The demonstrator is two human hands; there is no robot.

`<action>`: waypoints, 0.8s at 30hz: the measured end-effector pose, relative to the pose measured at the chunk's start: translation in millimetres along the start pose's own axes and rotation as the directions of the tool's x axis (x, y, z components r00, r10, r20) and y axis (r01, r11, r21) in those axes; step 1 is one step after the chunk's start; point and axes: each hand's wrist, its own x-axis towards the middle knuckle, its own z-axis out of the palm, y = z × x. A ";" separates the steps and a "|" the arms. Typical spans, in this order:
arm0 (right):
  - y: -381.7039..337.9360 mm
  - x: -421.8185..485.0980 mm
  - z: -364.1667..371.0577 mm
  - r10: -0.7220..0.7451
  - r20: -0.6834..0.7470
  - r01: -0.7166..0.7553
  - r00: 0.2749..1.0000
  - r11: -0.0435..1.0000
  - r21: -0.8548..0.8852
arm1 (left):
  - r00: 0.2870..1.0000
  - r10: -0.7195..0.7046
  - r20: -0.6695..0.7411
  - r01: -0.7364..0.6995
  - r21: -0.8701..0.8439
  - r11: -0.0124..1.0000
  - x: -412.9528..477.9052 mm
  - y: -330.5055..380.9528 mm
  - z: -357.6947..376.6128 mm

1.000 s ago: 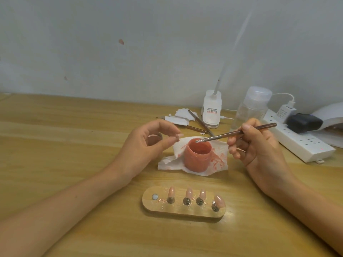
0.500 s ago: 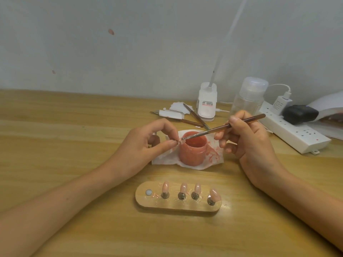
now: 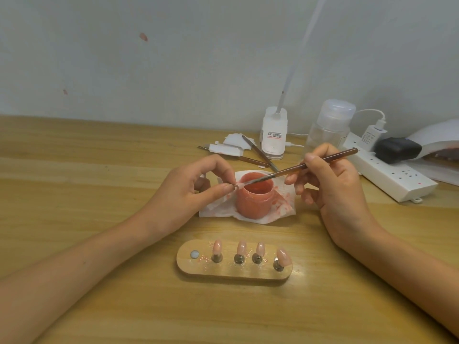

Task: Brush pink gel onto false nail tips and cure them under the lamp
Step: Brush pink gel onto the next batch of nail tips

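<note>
My left hand [image 3: 196, 192] pinches a small false nail tip [image 3: 239, 185] between thumb and forefinger, just left of the open pink gel jar [image 3: 254, 201]. My right hand [image 3: 332, 184] grips a thin brown brush [image 3: 305, 166], and its bristle end touches the held tip. The jar stands on a gel-stained white tissue [image 3: 280, 207]. Nearer to me lies a wooden holder [image 3: 233, 273] with several pink-coated tips [image 3: 241, 248] on metal pegs; its leftmost spot shows only a bare round magnet [image 3: 194, 254]. The white curing lamp [image 3: 437, 137] sits at the far right edge.
Behind the jar lie spare brushes and tweezers [image 3: 258, 152] with white pads. A white desk-lamp base [image 3: 273, 136], a clear pump bottle [image 3: 327, 125] and a white power strip [image 3: 392, 175] with a black plug line the back right. The wooden table [image 3: 74, 194] extends left.
The brush left the jar's mouth and moved left onto the tip that my left hand pinches. My left hand closed its fingers tighter round the tip.
</note>
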 end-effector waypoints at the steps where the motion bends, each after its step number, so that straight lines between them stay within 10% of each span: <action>1: -0.1 0.0 -0.9 -0.001 -0.019 0.002 1.000 1.000 0.005 | 1.000 0.001 0.000 -0.001 0.001 1.000 -0.2 0.1 0.0; 24: -1.0 -3.1 1.7 -0.126 0.055 0.126 0.991 0.992 -0.007 | 0.997 -0.077 0.000 0.077 -0.007 0.997 -0.6 0.8 -0.5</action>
